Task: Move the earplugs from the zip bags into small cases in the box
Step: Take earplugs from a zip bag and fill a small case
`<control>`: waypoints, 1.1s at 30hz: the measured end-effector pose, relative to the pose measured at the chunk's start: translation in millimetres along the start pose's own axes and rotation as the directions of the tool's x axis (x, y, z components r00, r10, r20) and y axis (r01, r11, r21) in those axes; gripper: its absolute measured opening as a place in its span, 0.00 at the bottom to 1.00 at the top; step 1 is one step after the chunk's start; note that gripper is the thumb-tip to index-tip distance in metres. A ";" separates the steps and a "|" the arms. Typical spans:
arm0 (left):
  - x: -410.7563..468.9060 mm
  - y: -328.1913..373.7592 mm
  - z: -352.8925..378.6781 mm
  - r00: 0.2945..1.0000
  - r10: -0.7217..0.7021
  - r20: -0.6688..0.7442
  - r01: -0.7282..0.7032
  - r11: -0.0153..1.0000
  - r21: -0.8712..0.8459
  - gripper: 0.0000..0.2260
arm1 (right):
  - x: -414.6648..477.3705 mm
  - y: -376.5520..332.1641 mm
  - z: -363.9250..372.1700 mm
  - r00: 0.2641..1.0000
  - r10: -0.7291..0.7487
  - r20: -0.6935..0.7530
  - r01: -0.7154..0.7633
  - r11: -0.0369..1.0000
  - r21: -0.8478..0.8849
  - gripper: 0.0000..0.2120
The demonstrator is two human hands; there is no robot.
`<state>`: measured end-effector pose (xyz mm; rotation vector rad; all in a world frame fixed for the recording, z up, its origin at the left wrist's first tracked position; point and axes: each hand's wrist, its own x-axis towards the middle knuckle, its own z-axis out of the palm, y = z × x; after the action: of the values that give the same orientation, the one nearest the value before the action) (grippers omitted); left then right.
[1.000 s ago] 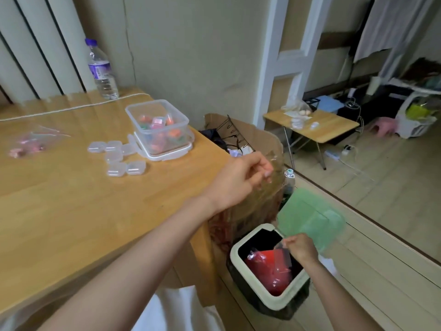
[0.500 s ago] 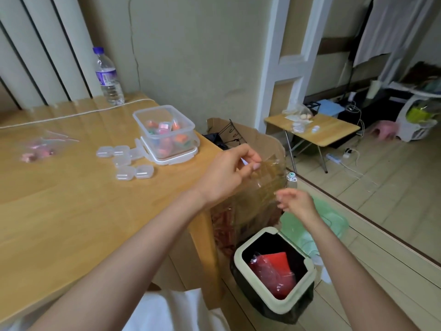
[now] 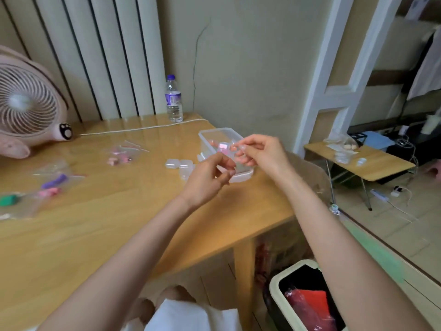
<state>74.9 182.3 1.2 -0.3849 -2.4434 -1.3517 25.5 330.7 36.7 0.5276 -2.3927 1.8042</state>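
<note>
A clear plastic box point(image 3: 207, 137) with coloured small cases inside stands on its lid near the table's right edge. Several empty clear small cases point(image 3: 179, 164) lie just left of it. Zip bags of earplugs lie further left: one with pink plugs point(image 3: 120, 156), one with purple and pink plugs point(image 3: 53, 183), one with a green plug point(image 3: 11, 201). My right hand point(image 3: 261, 152) hovers over the box and pinches a small clear item at its fingertips. My left hand point(image 3: 208, 180) is in front of the box with curled fingers; what it holds is blurred.
A pink fan point(image 3: 28, 103) stands at the back left, and a white cord point(image 3: 143, 127) runs along the wooden table point(image 3: 95, 235) to a water bottle point(image 3: 173, 101). Below the table's right edge is an open bin point(image 3: 278, 291) holding red plastic. A low side table point(image 3: 372, 164) stands further right.
Both hands rose from over the bin to above the table beside the box. My view swung left, bringing the fan and more zip bags into sight.
</note>
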 end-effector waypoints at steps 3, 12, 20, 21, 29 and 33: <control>-9.6 -23.4 -35.5 0.994 -0.081 -0.079 0.082 0.996 0.016 0.03 | 10.7 -4.7 47.8 0.995 -0.020 0.093 0.020 1.000 0.007 0.08; -45.9 -96.7 -144.0 0.867 -0.305 -0.393 0.404 0.894 0.197 0.03 | 43.0 -7.4 175.0 0.961 -0.008 0.277 0.018 0.999 -0.035 0.07; -63.8 -133.2 -186.3 0.737 -0.402 -0.543 0.562 0.811 0.162 0.05 | 79.9 11.9 262.5 0.965 0.009 0.263 0.077 0.946 -0.316 0.12; -66.3 -136.4 -187.2 0.733 -0.407 -0.545 0.564 0.812 0.152 0.05 | 84.7 11.2 268.3 0.967 -0.008 0.253 0.099 0.932 -0.349 0.14; -69.5 -144.9 -195.7 0.746 -0.434 -0.505 0.569 0.809 0.146 0.06 | 142.0 24.4 312.5 0.983 0.104 0.154 -0.016 0.873 -0.488 0.24; -67.9 -142.9 -198.9 0.747 -0.435 -0.503 0.570 0.809 0.147 0.07 | 152.7 24.1 318.4 0.987 0.077 0.138 0.012 0.837 -0.547 0.21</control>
<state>111.5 -66.4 -36.2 0.6596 -2.3568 -1.0582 -84.6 2.2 -35.7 0.5686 -2.8619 1.0186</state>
